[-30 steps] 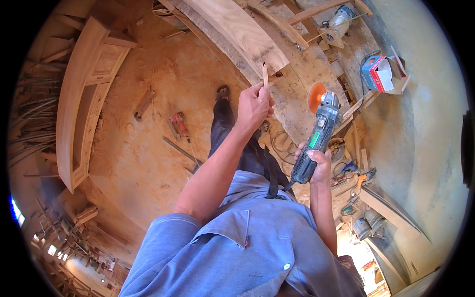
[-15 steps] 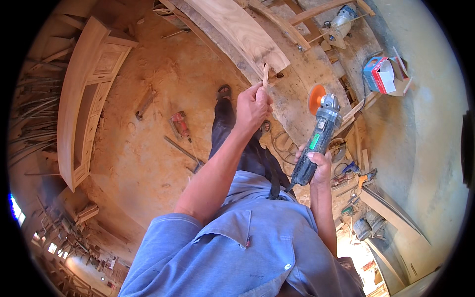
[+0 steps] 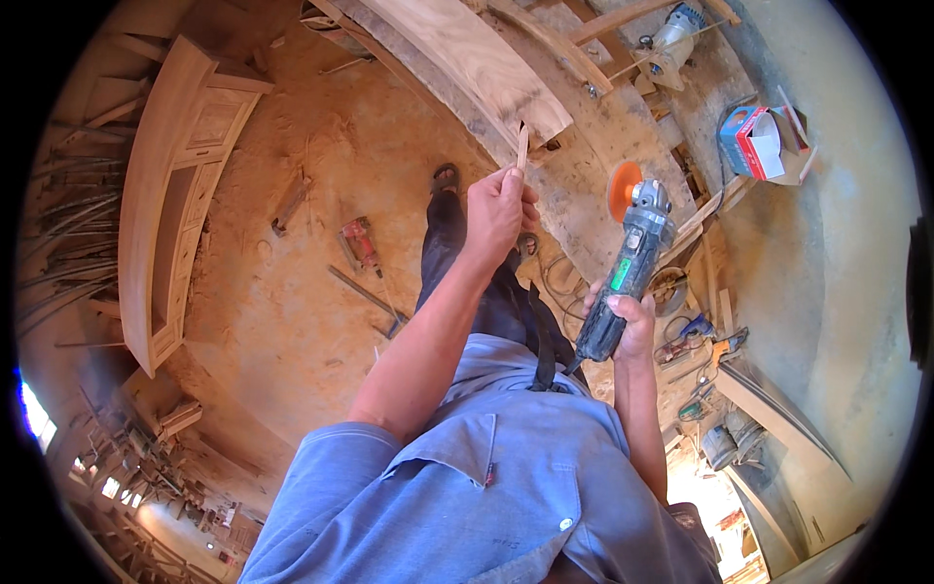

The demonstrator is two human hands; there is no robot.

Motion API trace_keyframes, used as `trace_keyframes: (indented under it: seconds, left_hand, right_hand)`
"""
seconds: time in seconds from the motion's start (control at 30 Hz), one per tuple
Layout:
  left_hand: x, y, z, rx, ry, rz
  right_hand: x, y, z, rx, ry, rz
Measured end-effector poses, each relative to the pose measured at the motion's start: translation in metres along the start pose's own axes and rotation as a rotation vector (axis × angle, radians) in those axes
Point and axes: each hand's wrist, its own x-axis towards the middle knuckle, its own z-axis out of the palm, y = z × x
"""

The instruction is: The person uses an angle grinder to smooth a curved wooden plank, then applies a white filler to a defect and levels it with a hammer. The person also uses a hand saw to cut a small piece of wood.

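Observation:
My left hand (image 3: 498, 212) is closed, pinching a thin wooden strip (image 3: 522, 151) between thumb and fingers. The strip's far tip is by a dark notch at the near end of a wide wooden plank (image 3: 486, 60); whether it touches the plank, I cannot tell. My right hand (image 3: 630, 326) wraps around the body of an angle grinder (image 3: 623, 277), dark with a green label. An orange disc (image 3: 624, 191) is fitted at the grinder's head, which points away from me above the workbench (image 3: 593, 185).
A blue, red and white box (image 3: 751, 143) stands at the right, beyond the bench. Another power tool (image 3: 676, 44) lies at the far right. On the floor at the left are a red power tool (image 3: 361, 243) and a wooden cabinet (image 3: 161, 209). More tools and cables lie by the right wall.
The whole view has shifted slightly. The fingers of my left hand look a little looser around the strip; the grinder stays in my right hand.

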Motion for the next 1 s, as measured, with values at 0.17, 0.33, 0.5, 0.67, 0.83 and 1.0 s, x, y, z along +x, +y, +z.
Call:
trace_keyframes:
  seconds: [0.17, 0.33, 0.5, 0.67, 0.83, 1.0]
  left_hand:
    - [0.001, -0.008, -0.014, -0.254, -0.087, -0.09]
    - [-0.006, 0.018, -0.018, 0.062, -0.084, 0.04]
    - [0.037, 0.04, -0.016, 0.369, -0.074, 0.207]
    - [0.053, 0.058, -0.013, 0.671, -0.085, 0.267]
    - [0.048, 0.065, -0.007, 0.58, -0.03, 0.15]
    - [0.057, 0.062, -0.01, 0.66, -0.014, 0.21]
  right_hand:
    - [0.0, 0.001, -0.005, -0.003, -0.049, -0.007]
    - [-0.005, -0.004, 0.005, -0.006, 0.037, -0.03]
    - [-0.005, -0.005, 0.0, -0.039, -0.008, -0.013]
    - [-0.007, -0.011, 0.014, -0.041, 0.007, -0.033]
    - [-0.003, -0.011, 0.022, -0.06, -0.038, -0.025]
    - [0.0, -0.013, 0.033, -0.085, -0.043, -0.03]
